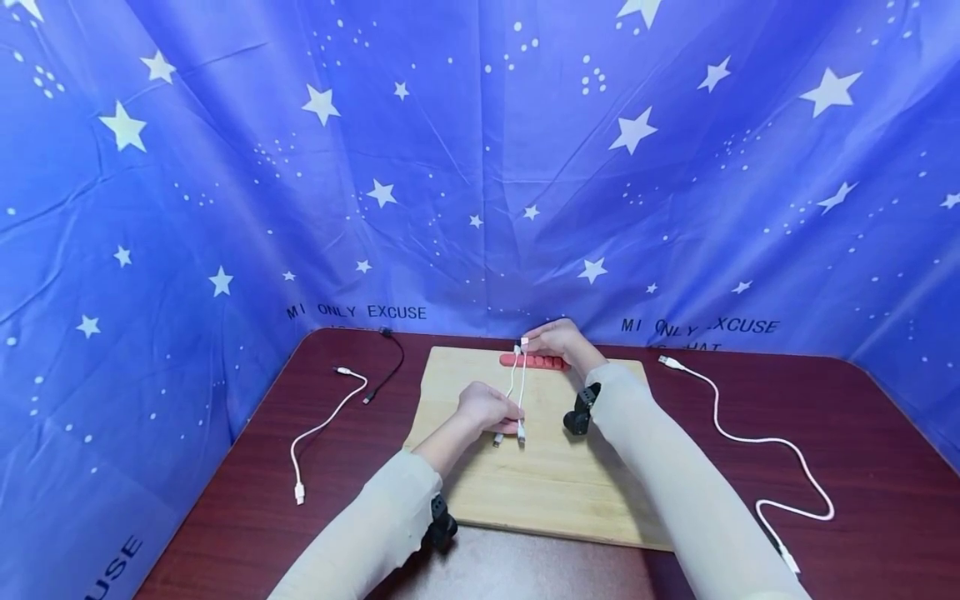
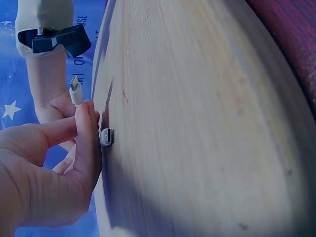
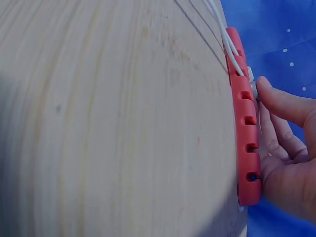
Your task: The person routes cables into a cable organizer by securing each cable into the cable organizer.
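A red cable holder (image 1: 532, 361) (image 3: 245, 123) lies at the far edge of a wooden board (image 1: 555, 492). Two thin white cables (image 1: 517, 383) (image 3: 227, 39) run from its left slots toward me. My left hand (image 1: 487, 408) (image 2: 74, 143) pinches these cables near their loose ends, and two plugs (image 2: 107, 137) show beside its fingers. My right hand (image 1: 555, 337) (image 3: 284, 128) sits behind the holder. Its fingers curl against the holder's back, and its fingertip is on a white plug (image 1: 523, 342) (image 3: 252, 81) sticking up from a slot.
On the dark red table (image 1: 862, 433), a white cable (image 1: 330, 417) and a black cable (image 1: 390, 367) lie left of the board. Another white cable (image 1: 750, 437) snakes on the right. A blue star curtain (image 1: 480, 167) closes in the back and sides.
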Demonstrator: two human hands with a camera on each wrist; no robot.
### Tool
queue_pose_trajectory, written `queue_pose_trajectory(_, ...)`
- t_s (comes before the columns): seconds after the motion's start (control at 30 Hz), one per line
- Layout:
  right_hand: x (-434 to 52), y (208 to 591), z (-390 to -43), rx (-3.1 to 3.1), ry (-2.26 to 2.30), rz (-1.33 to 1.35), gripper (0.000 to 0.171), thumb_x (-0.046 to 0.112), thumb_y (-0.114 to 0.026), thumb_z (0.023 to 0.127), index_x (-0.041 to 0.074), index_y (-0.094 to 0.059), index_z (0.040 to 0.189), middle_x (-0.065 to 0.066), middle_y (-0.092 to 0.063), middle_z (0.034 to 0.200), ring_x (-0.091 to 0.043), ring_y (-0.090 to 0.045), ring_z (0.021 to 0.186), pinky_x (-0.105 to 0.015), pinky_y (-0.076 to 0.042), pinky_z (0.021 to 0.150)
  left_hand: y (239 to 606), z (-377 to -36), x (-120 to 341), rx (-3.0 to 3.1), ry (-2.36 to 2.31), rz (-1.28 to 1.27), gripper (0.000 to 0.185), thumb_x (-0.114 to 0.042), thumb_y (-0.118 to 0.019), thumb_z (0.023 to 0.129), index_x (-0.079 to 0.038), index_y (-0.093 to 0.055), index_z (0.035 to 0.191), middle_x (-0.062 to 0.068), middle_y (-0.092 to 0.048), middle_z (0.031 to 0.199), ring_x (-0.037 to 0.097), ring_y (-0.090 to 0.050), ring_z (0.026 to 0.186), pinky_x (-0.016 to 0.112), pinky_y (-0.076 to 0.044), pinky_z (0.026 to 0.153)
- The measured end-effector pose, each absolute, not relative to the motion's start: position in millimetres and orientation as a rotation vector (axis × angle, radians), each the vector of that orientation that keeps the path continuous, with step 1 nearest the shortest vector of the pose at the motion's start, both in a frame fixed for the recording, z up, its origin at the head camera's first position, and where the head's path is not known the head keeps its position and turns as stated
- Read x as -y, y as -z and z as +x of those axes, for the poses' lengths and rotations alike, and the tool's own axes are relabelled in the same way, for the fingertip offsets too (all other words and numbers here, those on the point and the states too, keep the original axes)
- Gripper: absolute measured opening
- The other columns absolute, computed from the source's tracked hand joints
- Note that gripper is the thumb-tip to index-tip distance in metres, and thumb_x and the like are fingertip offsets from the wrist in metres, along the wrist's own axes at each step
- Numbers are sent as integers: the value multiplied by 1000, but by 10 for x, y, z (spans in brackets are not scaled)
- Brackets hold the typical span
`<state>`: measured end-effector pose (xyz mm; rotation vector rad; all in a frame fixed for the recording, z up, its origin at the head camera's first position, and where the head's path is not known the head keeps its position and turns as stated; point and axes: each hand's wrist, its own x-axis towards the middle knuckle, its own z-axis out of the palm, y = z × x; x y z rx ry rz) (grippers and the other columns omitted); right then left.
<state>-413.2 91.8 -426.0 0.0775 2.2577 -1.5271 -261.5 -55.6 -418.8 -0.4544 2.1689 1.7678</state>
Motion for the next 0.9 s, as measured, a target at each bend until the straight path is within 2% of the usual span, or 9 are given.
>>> queue_pose_trajectory(0.2,-923,4163,-4052,-2270,1543,77,41,4,-74,81,-1,-64,120,-7,-76,99,-2,-68,71,-24,-59,84,4124,-2550,535,-2182,-1779,-392,8,6,-71,78,9,-71,86,22,-73,81,6,-60,45,19,-59,56)
queue_pose_trajectory(0.37,-940,4092,-4004,-2285,1579,54,42,4,-72,83,-3,-62,123,-14,-72,111,-1,-65,68,-20,-60,78,4070,-2495,518,-2231,-1768,-335,8,7,-70,79,10,-71,86,23,-74,82,7,-60,47,22,-61,59)
queue_pose_trajectory(0.57,-983,4066,-3964,-2231,1652,98,44,1,-69,85,-3,-59,127,-22,-61,130,-8,-69,81,-28,-58,90,4023,-2438,513,-2319,-1718,-301,7,7,-70,78,9,-71,85,23,-73,82,12,-64,53,27,-62,63)
queue_pose_trajectory(0.7,-1003,4060,-3913,-2211,1675,129,42,1,-68,86,-3,-59,127,-22,-60,130,-11,-70,86,-30,-57,94,4013,-2386,521,-2379,-1673,-253,8,3,-72,78,7,-71,85,23,-73,81,14,-67,58,29,-63,63)
queue_pose_trajectory(0.9,-1014,4011,-3809,-2246,1656,96,41,2,-67,87,-2,-59,127,-19,-64,126,-8,-69,81,-28,-58,92,4003,-2324,550,-2429,-1642,-207,12,-4,-74,79,3,-71,88,22,-74,84,13,-67,60,29,-62,63)
